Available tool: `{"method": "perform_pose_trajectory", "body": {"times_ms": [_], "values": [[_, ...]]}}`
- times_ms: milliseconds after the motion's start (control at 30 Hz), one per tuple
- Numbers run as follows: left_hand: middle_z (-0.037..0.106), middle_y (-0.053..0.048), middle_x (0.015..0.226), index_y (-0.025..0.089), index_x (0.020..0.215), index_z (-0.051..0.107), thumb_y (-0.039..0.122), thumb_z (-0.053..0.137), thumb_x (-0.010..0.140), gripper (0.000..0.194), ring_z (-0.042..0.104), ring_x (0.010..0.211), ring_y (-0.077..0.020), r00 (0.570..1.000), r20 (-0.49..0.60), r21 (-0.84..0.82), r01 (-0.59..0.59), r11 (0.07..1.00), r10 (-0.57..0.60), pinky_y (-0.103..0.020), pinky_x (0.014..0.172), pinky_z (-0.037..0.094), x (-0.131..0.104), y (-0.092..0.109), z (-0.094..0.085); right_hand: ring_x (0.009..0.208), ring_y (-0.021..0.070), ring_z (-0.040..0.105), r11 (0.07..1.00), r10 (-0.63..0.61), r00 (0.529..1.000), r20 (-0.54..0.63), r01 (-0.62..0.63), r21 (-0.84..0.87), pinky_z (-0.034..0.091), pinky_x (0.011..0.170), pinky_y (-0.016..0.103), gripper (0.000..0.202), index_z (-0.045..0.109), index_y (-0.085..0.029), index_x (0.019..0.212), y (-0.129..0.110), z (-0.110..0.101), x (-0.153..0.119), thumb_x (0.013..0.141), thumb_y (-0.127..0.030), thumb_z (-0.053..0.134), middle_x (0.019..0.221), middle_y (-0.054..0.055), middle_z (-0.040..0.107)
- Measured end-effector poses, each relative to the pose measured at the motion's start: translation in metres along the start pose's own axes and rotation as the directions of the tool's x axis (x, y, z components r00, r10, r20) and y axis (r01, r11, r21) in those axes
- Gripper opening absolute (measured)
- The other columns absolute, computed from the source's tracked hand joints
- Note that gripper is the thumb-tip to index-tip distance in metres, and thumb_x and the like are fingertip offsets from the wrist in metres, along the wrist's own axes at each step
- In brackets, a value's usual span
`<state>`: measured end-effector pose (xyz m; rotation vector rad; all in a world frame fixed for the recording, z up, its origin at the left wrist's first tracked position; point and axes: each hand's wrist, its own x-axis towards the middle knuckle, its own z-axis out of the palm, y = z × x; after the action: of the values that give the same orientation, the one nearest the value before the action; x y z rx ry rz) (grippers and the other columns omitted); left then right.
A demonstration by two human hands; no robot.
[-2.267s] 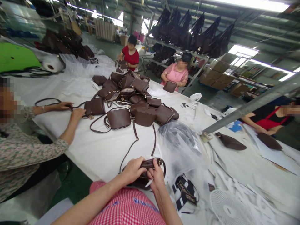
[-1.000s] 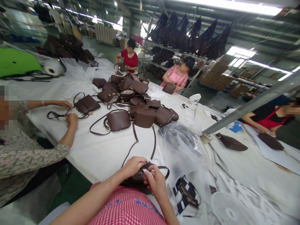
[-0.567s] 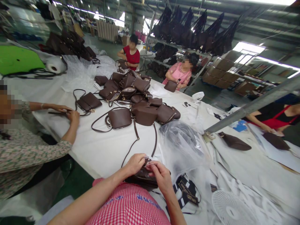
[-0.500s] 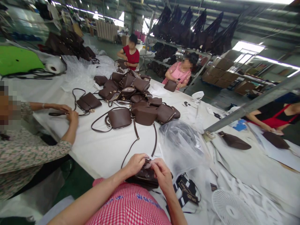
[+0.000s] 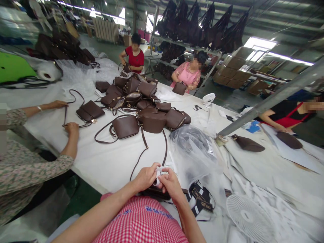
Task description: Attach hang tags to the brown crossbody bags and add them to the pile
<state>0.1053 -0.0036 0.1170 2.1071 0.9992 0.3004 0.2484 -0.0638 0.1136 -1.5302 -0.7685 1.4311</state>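
Note:
Close to my body, my left hand (image 5: 146, 176) and my right hand (image 5: 170, 183) meet with bent fingers around a small crumpled white piece (image 5: 158, 176), which looks like thin paper or cloth. Both hands pinch it. Below them a dark brown handbag (image 5: 164, 194) lies against my checked apron, mostly hidden by my hands. A brown strap (image 5: 165, 148) runs from that area up toward a brown handbag (image 5: 153, 122) at the front of a pile.
Brown handbags (image 5: 133, 84) are heaped mid-table. Right of my hands lie clear plastic bags (image 5: 194, 145), black tags (image 5: 202, 199) and a white fan (image 5: 246, 216). A metal pole (image 5: 253, 111) slants across the right. At left, a co-worker's hands (image 5: 71, 128) handle a strap.
The white piece now shows more plainly between my fingers, and my right hand has shifted slightly left. The co-worker's hands at left have moved apart along the strap. The view has shifted slightly.

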Motion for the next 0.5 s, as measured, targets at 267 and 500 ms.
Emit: {"method": "perform_pose_trajectory", "body": {"times_ms": [267,500], "values": [[0.067,-0.003,0.086,0.023,0.122,0.043,0.027,0.029,0.095,0.03,0.065,0.079,-0.0195,0.998,0.058,0.04,-0.037,0.999,0.035,-0.026,0.07,0.043,-0.002,0.001,-0.004,0.029,0.0057,0.04,0.999,0.017,0.999,0.027,-0.018,0.044,0.026,0.031,0.012,0.043,0.05,-0.019,0.095,-0.007,0.001,-0.005,0.069,-0.046,0.069,0.044,-0.006,0.058],[0.067,-0.002,0.085,0.021,0.121,0.039,0.024,0.031,0.094,0.028,0.065,0.079,-0.0193,0.997,0.06,0.02,-0.055,0.998,0.054,-0.026,0.07,0.042,-0.003,-0.001,-0.002,0.028,0.005,0.037,0.999,0.02,1.0,0.011,-0.02,0.038,0.024,0.03,0.012,0.04,0.048,-0.02,0.087,-0.01,0.004,-0.007,0.068,-0.047,0.069,0.042,-0.007,0.057]]}}
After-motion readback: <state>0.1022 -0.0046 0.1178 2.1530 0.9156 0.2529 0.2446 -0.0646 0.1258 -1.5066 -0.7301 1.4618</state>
